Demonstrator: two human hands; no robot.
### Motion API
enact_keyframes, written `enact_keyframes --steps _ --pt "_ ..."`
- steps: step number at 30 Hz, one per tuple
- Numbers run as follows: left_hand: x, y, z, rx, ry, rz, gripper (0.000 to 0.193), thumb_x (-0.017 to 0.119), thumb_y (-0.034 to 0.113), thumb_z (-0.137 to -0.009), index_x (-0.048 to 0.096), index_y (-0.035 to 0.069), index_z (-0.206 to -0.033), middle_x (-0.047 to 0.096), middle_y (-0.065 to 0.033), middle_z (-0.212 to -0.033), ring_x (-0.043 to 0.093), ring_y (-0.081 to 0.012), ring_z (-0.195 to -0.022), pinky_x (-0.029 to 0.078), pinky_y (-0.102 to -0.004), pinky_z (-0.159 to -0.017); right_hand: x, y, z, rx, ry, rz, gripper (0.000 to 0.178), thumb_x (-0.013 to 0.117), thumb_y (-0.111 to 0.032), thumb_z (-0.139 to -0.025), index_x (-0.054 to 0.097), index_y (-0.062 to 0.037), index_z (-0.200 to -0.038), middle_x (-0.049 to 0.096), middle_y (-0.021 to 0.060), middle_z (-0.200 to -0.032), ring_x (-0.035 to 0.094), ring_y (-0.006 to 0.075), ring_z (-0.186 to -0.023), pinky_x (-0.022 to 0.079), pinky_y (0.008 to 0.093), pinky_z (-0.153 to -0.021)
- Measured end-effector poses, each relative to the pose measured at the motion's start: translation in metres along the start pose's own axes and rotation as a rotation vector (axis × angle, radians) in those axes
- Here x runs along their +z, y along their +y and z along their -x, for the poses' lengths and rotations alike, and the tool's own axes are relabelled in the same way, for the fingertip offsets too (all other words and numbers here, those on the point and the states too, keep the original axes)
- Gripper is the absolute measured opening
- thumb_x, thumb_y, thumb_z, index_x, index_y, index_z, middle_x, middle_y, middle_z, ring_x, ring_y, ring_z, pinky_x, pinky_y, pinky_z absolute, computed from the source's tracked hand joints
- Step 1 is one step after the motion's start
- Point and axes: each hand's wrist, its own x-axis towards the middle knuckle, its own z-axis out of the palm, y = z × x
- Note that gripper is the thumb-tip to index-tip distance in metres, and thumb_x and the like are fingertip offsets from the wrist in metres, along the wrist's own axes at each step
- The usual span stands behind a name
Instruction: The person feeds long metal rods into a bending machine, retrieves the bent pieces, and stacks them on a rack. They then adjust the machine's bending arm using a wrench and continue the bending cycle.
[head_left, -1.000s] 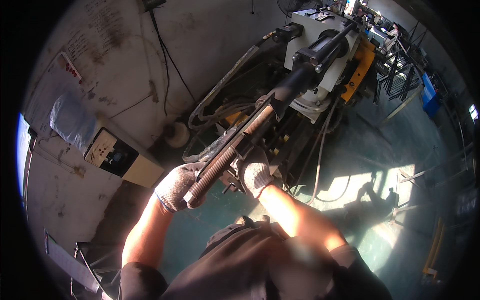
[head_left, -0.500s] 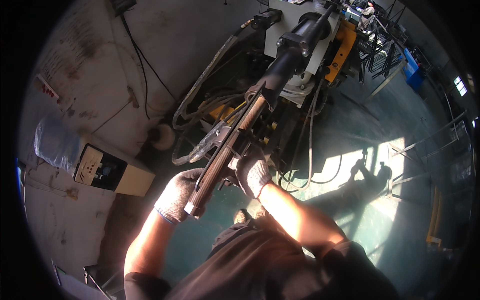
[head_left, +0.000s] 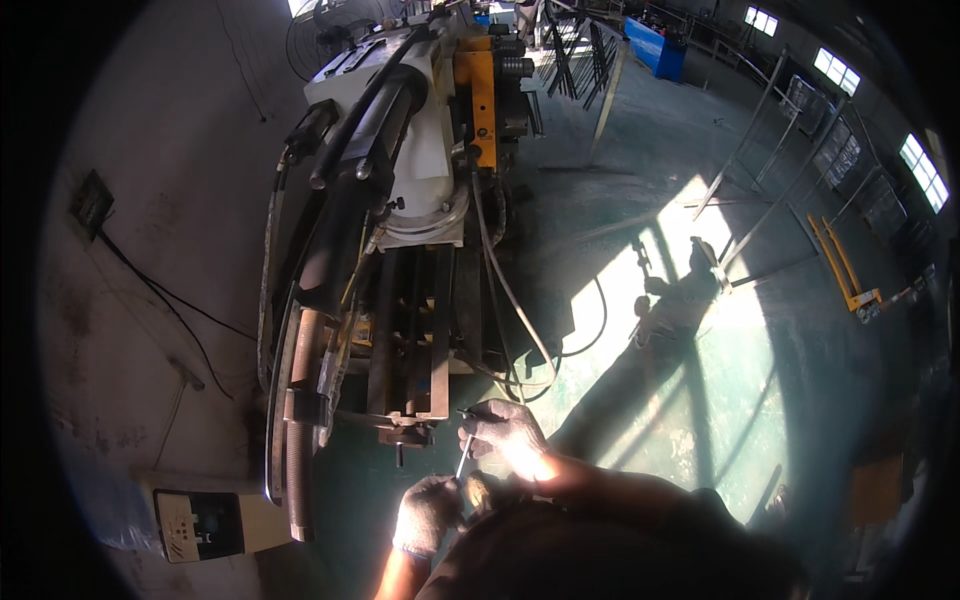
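Observation:
Both of my hands wear light knitted work gloves and are close together, low in the middle of the view. A thin, bright metal rod [head_left: 466, 455] slants between them, with a short dark end at its top. My right hand [head_left: 508, 436] is closed around its upper part. The fingers of my left hand [head_left: 428, 514] are curled at its lower end, their tips partly hidden. To the left of my hands, a thick threaded shaft [head_left: 300, 465] with a dark collar [head_left: 305, 407] sticks out of the machine [head_left: 425, 170], touched by neither hand.
The machine's rail frame [head_left: 438, 380] ends just beyond my hands. Hoses [head_left: 520, 310] hang on its right side. At the lower left stands a beige box [head_left: 262, 522] with a control panel. Metal racks [head_left: 745, 175] and a yellow frame [head_left: 845, 270] stand on the right.
My hands have left the threaded shaft and come together to its right, with the thin rod now plainly seen between them. My view has turned right, so the machine appears farther left.

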Motion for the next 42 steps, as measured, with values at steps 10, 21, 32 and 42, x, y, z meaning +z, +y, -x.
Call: enact_keyframes --steps 10,21,32,42 --pt "0.195 0.123 -0.141 0.810 -0.099 -0.678 0.027 0.080 0.002 -0.085 0.079 0.004 -0.112 0.079 -0.0113 -0.100 0.080 -0.0332 -0.099 0.066 -0.0434 -0.085 -0.222 -0.115 0.049 -0.455 0.196 0.426 0.027 0.064 -0.021 -0.122 0.075 0.0031 -0.121 0.083 0.0139 -0.104 0.081 0.0218 -0.095 0.066 0.0363 -0.088" --pt "0.413 0.278 -0.293 0.181 -0.397 -0.742 0.019 0.074 0.018 -0.109 0.083 0.001 -0.114 0.084 -0.0155 -0.113 0.083 -0.0281 -0.105 0.066 -0.0402 -0.095 -0.470 -0.325 0.042 -0.670 0.685 0.327 0.028 0.071 -0.025 -0.118 0.074 0.0022 -0.111 0.075 0.0073 -0.088 0.071 0.0143 -0.078 0.060 0.0316 -0.074" --pt "0.519 0.341 -0.643 0.642 -0.406 -0.489 0.019 0.077 0.018 -0.103 0.081 0.004 -0.115 0.081 -0.0109 -0.105 0.079 -0.0268 -0.102 0.063 -0.0413 -0.091 -0.843 -0.333 0.036 0.187 1.466 0.481 0.022 0.072 -0.019 -0.107 0.075 -0.0073 -0.089 0.074 0.0072 -0.075 0.072 0.0219 -0.065 0.057 0.0388 -0.062" --pt "0.494 0.543 -0.878 -0.087 -0.312 0.154 0.031 0.075 0.024 -0.110 0.077 -0.001 -0.128 0.076 -0.0095 -0.105 0.074 -0.0195 -0.085 0.065 -0.0323 -0.073 -0.962 -0.398 -0.143 0.858 0.796 1.422 0.013 0.076 -0.025 -0.101 0.083 -0.0148 -0.107 0.081 0.0086 -0.092 0.079 0.0261 -0.087 0.062 0.0436 -0.075"
